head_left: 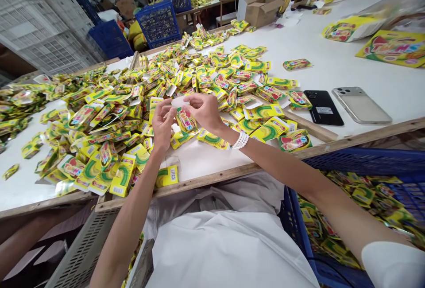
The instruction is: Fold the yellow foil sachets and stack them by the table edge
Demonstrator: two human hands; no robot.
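My left hand [163,122] and my right hand [206,110] both pinch one small yellow candy packet [186,120] above the white table [332,64]. Their fingers are closed on the packet's white top flap. A white bead bracelet [240,140] is on my right wrist. A big heap of the same yellow and green packets [139,97] spreads over the table behind and to the left of my hands. More packets lie flat just below my hands near the wooden table edge [212,176].
A black phone [323,107] and a silver phone [361,104] lie to the right. A blue crate [358,161] holding packets stands at my right side. A cardboard box [261,9], blue baskets [158,22] and grey crates [40,22] are further back.
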